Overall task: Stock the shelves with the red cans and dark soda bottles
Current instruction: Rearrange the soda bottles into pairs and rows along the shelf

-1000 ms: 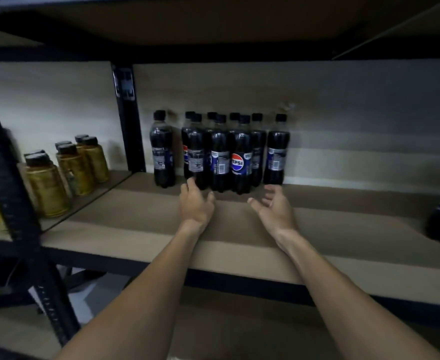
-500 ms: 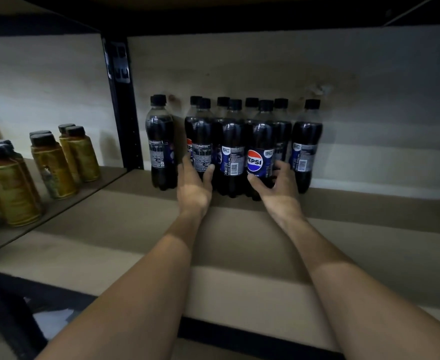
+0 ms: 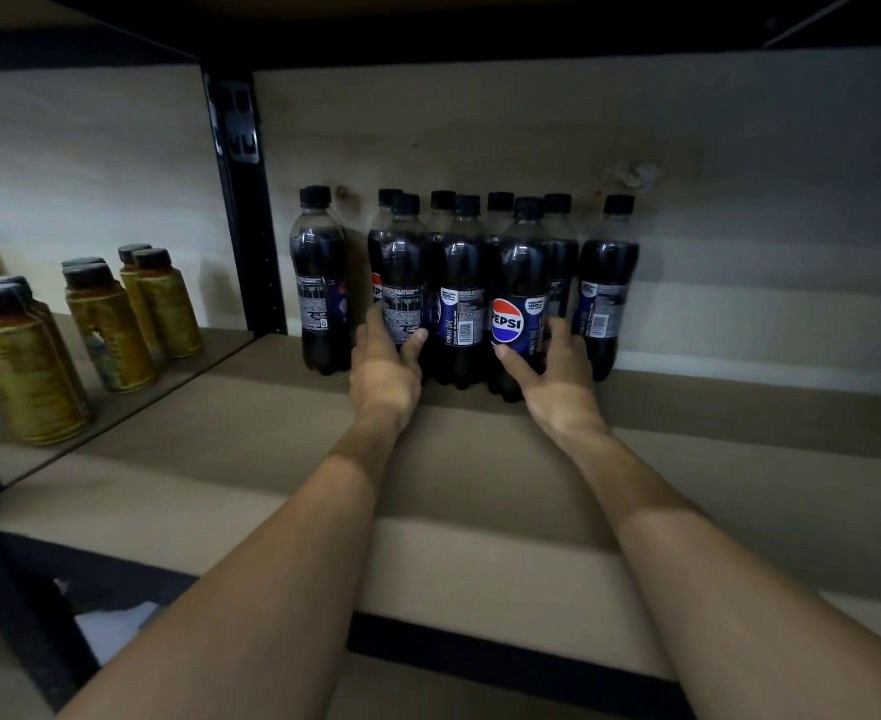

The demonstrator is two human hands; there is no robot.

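Centre frame: left hand (image 3: 386, 368) cups front-left bottle (image 3: 403, 272), right hand (image 3: 557, 379) clasps Pepsi-logo bottle (image 3: 518, 283); best nudged rearward evenly, upright.

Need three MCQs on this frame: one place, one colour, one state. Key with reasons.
1. The gold bottles stand: A left of the black post; B right of the soda bottles; C in front of them.
2. The soda bottles' caps are: A red; B black; C white.
3. The right hand: A lies open; B is a bare fist; C grips the Pepsi-logo bottle.
Key: 1 A, the post divides them from the sodas; 2 B, every cap is black; 3 C, thumb and fingers wrap it.
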